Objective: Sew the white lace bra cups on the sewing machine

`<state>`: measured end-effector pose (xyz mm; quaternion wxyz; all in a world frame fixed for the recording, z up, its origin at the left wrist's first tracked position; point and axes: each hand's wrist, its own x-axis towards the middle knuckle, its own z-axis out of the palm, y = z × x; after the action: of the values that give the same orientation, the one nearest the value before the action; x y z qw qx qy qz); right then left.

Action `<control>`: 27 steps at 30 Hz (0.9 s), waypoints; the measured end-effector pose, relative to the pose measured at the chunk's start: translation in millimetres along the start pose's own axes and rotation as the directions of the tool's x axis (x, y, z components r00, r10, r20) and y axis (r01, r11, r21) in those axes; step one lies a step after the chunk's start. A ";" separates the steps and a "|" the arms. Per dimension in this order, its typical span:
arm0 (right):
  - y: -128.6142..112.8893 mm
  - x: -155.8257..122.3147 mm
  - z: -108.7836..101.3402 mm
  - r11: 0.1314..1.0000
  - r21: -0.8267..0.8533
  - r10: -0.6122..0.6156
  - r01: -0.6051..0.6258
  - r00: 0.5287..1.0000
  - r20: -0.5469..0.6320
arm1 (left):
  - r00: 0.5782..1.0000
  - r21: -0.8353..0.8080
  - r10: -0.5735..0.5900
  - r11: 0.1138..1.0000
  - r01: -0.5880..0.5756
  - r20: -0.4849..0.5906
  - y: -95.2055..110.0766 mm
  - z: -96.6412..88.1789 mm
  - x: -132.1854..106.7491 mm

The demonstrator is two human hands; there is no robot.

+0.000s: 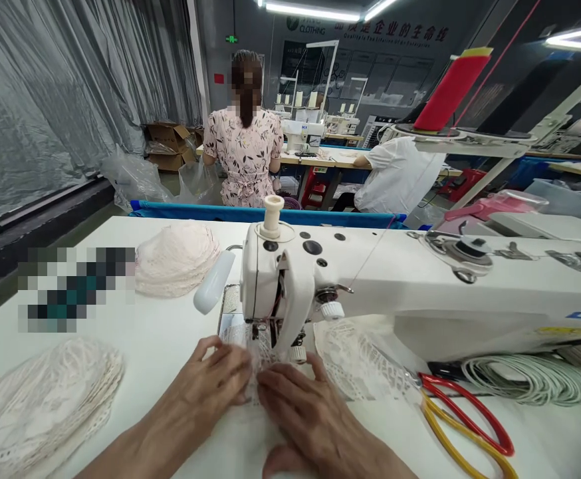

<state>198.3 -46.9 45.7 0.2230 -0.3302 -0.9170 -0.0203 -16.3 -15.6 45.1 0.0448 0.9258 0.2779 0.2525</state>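
A white sewing machine point(380, 273) stands before me, its needle area over a piece of white lace fabric point(263, 342). My left hand point(215, 379) grips the lace at its left side, fingers bent and slightly blurred. On the other side, close in front of the presser foot, my right hand point(305, 412) has its fingers together on the same lace; its fingertips are partly hidden. Another lace piece point(350, 352) lies under the machine arm to the right.
Stacks of lace pieces lie at the left front point(46, 406) and left back point(175, 259). Scissors with red and yellow handles point(463, 416) and a coil of pale green cord point(524, 379) rest at the right. Two people sit beyond the blue cloth edge point(211, 212).
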 end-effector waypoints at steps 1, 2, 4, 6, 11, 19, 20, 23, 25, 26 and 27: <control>-3.1 -1.0 0.7 0.999 0.035 0.002 -0.002 1.000 -0.008 | 1.000 -0.038 0.002 0.999 -0.003 -0.002 4.4 -3.2 -1.1; -5.6 -1.7 1.8 0.998 0.068 0.006 -0.005 1.000 -0.018 | 1.000 -0.071 -0.002 0.997 0.002 0.000 8.3 -5.7 -2.0; -8.8 -2.2 4.2 0.992 0.129 0.015 -0.009 0.999 -0.049 | 0.999 -0.102 0.001 0.995 0.003 0.036 14.4 -8.3 -2.9; -10.0 -1.2 5.7 0.984 0.179 0.023 -0.006 0.996 -0.091 | 0.997 -0.078 0.007 0.997 -0.001 0.078 17.4 -7.1 -3.3; -10.6 4.5 6.0 0.980 0.194 0.069 -0.043 0.989 -0.129 | 0.998 0.138 0.060 0.989 -0.056 -0.020 15.7 -0.1 -3.4; -10.5 7.2 9.9 0.981 0.174 0.113 -0.088 0.984 -0.136 | 0.999 0.117 0.003 0.993 0.001 -0.037 14.0 -9.1 -1.7; -10.6 8.1 10.8 0.983 0.156 0.124 -0.101 0.981 -0.148 | 1.000 0.130 -0.003 0.991 0.006 -0.025 13.9 -9.8 -0.9; -12.5 11.5 13.1 0.986 0.091 0.154 -0.141 0.974 -0.164 | 0.999 0.147 -0.008 0.989 0.003 0.035 13.2 -10.9 2.0; -15.2 13.0 13.5 0.983 0.090 0.173 -0.161 0.975 -0.139 | 0.996 0.137 -0.021 0.990 0.008 0.091 12.7 -11.0 2.6; -16.7 12.9 13.4 0.980 0.104 0.182 -0.170 0.976 -0.120 | 0.994 0.136 -0.030 0.991 0.015 0.109 12.4 -10.8 2.1; -18.0 12.3 13.0 0.976 0.122 0.192 -0.179 0.976 -0.102 | 0.992 0.140 -0.035 0.990 0.019 0.118 11.9 -10.2 1.1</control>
<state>173.7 -51.2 41.2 0.2939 -0.3998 -0.8676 0.0335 -14.7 -25.6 57.1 0.0005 0.9363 0.3040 0.1758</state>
